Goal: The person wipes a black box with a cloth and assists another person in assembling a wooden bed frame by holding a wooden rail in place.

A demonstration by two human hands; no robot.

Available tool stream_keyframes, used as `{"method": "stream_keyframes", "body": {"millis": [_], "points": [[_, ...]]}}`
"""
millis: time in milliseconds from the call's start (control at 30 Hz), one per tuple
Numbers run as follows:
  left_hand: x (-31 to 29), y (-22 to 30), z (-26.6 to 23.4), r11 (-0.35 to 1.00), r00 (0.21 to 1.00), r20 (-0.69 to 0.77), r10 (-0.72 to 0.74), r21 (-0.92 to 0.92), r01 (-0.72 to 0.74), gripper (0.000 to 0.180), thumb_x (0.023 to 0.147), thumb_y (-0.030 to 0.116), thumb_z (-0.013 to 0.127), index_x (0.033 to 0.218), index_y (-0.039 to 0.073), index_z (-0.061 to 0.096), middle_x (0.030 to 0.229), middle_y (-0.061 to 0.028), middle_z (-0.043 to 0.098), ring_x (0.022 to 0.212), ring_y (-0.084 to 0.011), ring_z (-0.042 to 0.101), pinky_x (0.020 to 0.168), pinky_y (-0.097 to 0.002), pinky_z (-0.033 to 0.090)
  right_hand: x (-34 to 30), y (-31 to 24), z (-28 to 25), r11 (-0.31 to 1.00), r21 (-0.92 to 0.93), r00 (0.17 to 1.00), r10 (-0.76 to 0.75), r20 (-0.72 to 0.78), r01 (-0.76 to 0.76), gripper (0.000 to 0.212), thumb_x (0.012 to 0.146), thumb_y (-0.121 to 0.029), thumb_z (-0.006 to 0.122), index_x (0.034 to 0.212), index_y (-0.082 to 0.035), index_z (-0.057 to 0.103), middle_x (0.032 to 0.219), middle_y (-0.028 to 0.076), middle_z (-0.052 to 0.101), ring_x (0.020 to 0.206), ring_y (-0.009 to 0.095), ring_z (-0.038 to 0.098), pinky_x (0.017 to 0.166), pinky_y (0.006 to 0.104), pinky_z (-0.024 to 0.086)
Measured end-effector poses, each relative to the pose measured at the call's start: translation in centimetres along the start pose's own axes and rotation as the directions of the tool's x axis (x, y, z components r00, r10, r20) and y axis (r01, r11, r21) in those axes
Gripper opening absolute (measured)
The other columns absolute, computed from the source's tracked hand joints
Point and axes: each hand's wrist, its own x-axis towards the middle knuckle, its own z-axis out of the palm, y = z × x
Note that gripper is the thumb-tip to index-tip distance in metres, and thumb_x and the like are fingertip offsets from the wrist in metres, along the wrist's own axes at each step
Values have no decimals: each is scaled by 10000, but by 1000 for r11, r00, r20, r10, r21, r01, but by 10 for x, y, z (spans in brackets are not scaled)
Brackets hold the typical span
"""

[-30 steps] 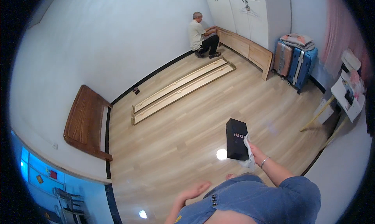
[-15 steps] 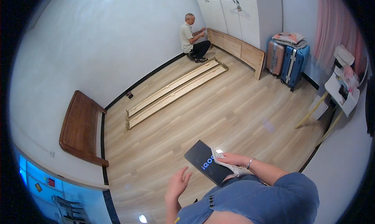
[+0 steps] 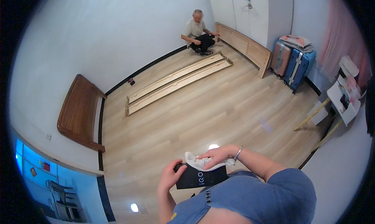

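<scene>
A flat black box (image 3: 188, 180) with pale lettering is in front of my body at the lower middle. Its left end is in the grip of my left hand (image 3: 169, 175), the thumb lying over the top face. My right hand (image 3: 219, 156), with a silver bangle at the wrist, is closed on a crumpled white cloth (image 3: 191, 160). The cloth lies against the far edge of the box, and part of it is hidden beneath the fingers.
Two long pale wooden rails (image 3: 179, 87) lie on the floor. A person (image 3: 195, 30) squats beside a pale wooden board (image 3: 242, 44) by the white wardrobe (image 3: 250, 22). A dark brown headboard (image 3: 78, 114) leans at left; suitcases (image 3: 299, 69) and a small white table (image 3: 340, 99) stand right.
My left hand has come from beside the box to hold its left end. The box has turned to lie more level. The squatting person has lowered their hands.
</scene>
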Motion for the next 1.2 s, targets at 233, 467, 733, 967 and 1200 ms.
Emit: {"method": "stream_keyframes", "body": {"millis": [233, 467, 733, 967, 1200], "points": [[-15, -16, -1, 996, 801, 598, -33, -50, 79, 443, 767, 381, 576, 1069, 61, 523, 916, -116, 596, 846, -217, 562, 746, -301, 432, 20, -15, 11, 994, -108, 958, 14, 287, 18, 616, 734, -416, 595, 1210, -64, 425, 1013, 133, 564, 894, 182, 512, 780, 271, 390], [-54, -44, 17, 973, 839, 543, -27, -177, 145, 527, 764, 312, 608, 1177, 39, 426, 1048, -104, 543, 955, -168, 491, 838, -300, 386, 26, -13, 29, 971, -183, 967, 188, 172, -156, 580, 755, -471, 540, 1088, 3, 502, 923, 124, 582, 827, 178, 530, 716, 285, 418], [-95, -56, -11, 904, 919, 326, -220, -285, 317, 458, 725, 267, 645, 1119, 67, 525, 973, -75, 592, 876, -142, 532, 773, -275, 422, 52, 15, 105, 880, 457, 862, 131, -490, 126, 489, 852, -407, 427, 1114, 4, 470, 972, 92, 554, 899, 162, 503, 790, 273, 403], [-117, -56, -10, 823, 946, 150, -289, -466, 325, 449, 701, 201, 667, 1107, 63, 535, 966, -67, 597, 860, -133, 536, 759, -264, 423, 60, -12, 97, 941, 333, 928, 75, -364, 55, 508, 847, -393, 445, 1171, -4, 408, 1070, 110, 513, 976, 172, 482, 837, 290, 379], [-130, -51, -1, 787, 936, -62, -346, -563, 253, 434, 715, 220, 663, 1103, 70, 537, 929, -61, 595, 809, -121, 538, 718, -260, 436, 68, -15, 85, 989, -29, 920, -143, -366, 142, 507, 832, -371, 450, 1163, 11, 409, 1100, 180, 484, 1024, 247, 468, 863, 328, 365]]}}
